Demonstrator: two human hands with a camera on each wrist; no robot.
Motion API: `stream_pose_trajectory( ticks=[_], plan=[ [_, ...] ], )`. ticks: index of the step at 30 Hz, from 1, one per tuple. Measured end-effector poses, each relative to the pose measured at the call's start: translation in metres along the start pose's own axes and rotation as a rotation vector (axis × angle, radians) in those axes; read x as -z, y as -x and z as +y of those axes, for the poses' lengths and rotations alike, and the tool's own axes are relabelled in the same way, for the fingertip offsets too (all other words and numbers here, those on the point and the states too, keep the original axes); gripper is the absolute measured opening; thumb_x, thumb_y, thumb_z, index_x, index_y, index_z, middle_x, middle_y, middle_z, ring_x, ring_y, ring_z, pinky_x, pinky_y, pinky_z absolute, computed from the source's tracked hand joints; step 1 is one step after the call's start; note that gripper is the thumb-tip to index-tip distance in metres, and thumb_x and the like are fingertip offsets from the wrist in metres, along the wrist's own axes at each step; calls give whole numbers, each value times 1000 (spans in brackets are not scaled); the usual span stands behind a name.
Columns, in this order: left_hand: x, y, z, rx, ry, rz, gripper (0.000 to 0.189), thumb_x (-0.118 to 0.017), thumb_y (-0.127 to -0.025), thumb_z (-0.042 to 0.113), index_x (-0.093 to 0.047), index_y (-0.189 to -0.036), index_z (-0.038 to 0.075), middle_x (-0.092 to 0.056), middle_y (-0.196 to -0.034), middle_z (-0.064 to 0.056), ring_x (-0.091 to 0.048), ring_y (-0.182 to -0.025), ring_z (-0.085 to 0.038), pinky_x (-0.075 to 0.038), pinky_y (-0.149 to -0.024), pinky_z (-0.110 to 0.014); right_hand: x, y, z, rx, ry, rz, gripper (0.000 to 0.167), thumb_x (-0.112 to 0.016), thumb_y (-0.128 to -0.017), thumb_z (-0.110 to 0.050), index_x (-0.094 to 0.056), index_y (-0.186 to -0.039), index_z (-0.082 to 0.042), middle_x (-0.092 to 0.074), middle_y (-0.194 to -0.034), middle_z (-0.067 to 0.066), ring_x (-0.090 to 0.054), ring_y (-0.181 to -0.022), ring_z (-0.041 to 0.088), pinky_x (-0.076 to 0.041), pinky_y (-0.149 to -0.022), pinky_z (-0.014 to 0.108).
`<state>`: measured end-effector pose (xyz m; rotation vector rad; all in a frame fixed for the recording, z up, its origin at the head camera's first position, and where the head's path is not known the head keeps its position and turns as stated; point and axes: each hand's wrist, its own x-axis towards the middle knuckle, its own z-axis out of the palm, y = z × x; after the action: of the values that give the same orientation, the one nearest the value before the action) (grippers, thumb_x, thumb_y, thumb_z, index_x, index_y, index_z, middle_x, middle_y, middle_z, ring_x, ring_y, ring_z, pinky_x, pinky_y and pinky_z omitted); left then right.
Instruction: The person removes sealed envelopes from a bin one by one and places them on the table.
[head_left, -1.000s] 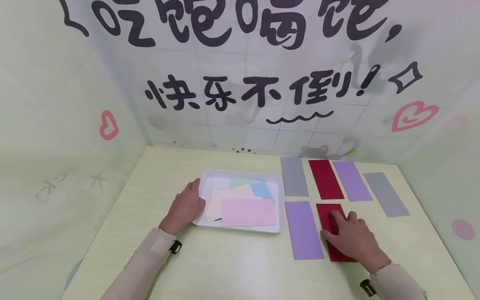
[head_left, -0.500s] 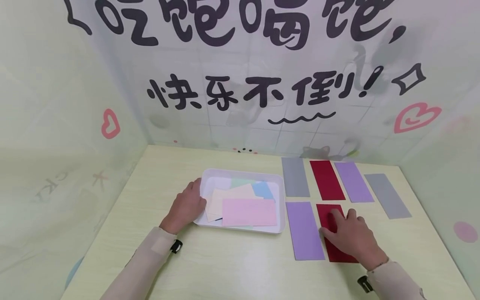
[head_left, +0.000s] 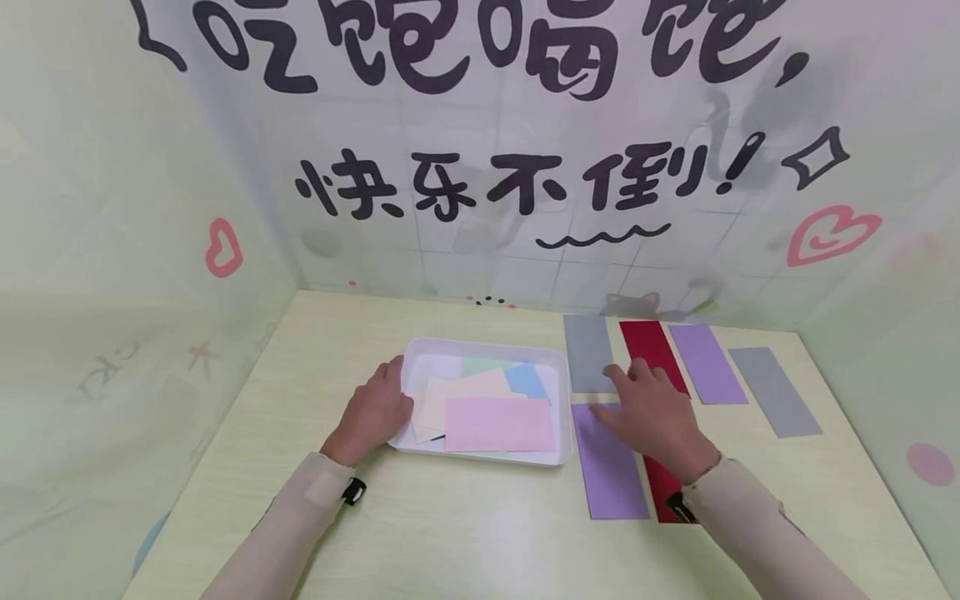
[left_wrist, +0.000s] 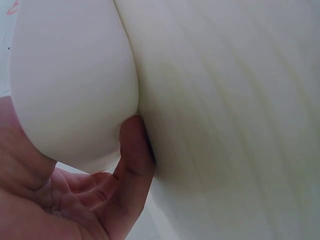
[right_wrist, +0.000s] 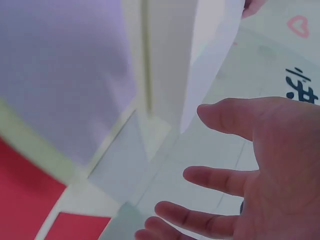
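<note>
At the left end of a white tray point(head_left: 438, 364), my left hand point(head_left: 375, 412) grips its wall. The left wrist view shows fingers curled against the underside of the tray point(left_wrist: 75, 75). Inside lie a pink card point(head_left: 498, 425), cream cards point(head_left: 461, 387) and a blue card point(head_left: 527, 379). My right hand point(head_left: 651, 408) hovers with spread fingers, thumb over a purple card point(head_left: 611, 483) and fingertips by a grey card point(head_left: 587, 350). Nothing sits between those fingers in the right wrist view. Its wrist partly covers a front red card point(head_left: 663, 492).
Further cards lie flat in the back row: a red one point(head_left: 645, 337) partly behind my right hand, a purple one point(head_left: 707, 362) and a grey one point(head_left: 775, 392) at the right. Printed sheet walls point(head_left: 480, 275) enclose the pale wooden table point(head_left: 450, 533) at back and sides.
My right hand has left the front red card and moved left and back, over the front purple card. My left hand and the tray have stayed put.
</note>
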<state>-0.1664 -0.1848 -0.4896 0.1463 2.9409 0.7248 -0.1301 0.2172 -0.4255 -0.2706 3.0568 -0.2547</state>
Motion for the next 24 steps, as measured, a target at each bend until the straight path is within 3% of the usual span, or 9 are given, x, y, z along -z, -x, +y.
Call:
stream_pose_trajectory(
  ticks=[10, 16, 24],
  plan=[
    [0, 0, -1, 2, -8, 4, 68, -54, -103, 8, -33, -164, -12, -53, -150, -36, -66, -90, -40, -59, -85, -56, 5, -34, -52, 121, 94, 13, 63, -82, -94, -41, -66, -146, -7, -63, -128, 21, -62, -110, 39, -64, -64, 47],
    [0, 0, -1, -2, -13, 11, 67, -55, -103, 8, -33, -164, -12, -54, -149, -35, -66, -88, -39, -60, -84, -56, 2, -45, -76, 180, 110, -2, 59, -77, -99, -42, -67, -147, -9, -63, -128, 18, -59, -106, 36, -62, -68, 45],
    [0, 0, 1, 7, -9, 7, 67, -56, -103, 7, -33, -164, -12, -54, -150, -36, -67, -90, -39, -60, -86, -56, -1, -53, -97, 278, 84, 11, 51, -77, -101, -36, -68, -142, -7, -61, -121, 16, -55, -98, 34, -57, -61, 43]
  ],
)
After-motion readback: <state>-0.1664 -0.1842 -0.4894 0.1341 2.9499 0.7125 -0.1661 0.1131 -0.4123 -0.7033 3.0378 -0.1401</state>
